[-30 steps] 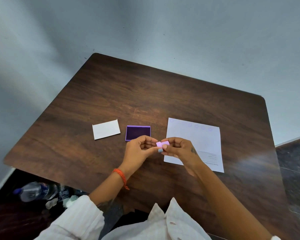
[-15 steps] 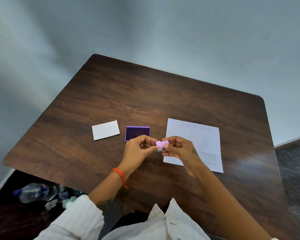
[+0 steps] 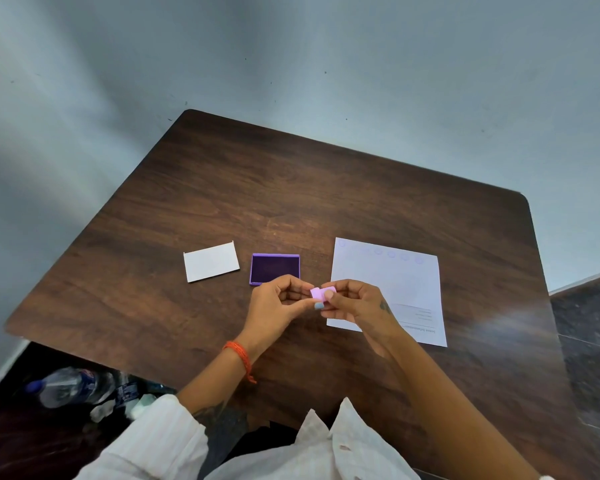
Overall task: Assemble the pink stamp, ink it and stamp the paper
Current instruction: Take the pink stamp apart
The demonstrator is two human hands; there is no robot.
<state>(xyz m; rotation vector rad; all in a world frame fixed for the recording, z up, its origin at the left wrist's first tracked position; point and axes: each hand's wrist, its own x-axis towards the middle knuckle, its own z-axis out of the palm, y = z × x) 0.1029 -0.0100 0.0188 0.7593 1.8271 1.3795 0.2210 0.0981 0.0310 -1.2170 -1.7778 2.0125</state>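
On the dark wooden table point(image 3: 326, 188) the purple ink pad point(image 3: 274, 269) lies open and serves as the marker for everything else. Far to its left and below the table's near edge, a plastic water bottle point(image 3: 66, 386) lies on its side on the floor. Left of the ink pad, well apart from it on the table, lies a white card point(image 3: 211, 261). Just in front of the ink pad's near edge, the left hand point(image 3: 274, 306), with an orange thread band point(image 3: 240, 356) at its wrist, pinches the left end of the pink stamp point(image 3: 321, 293) between thumb and fingertips. The stamp is held above the table, just right of the ink pad's near right corner. The right hand point(image 3: 357, 304) pinches the stamp's right end, meeting the left hand there. Right of the ink pad lies the white paper point(image 3: 395, 275), with a row of faint round marks along its far edge; the right hand overlaps its near left part.
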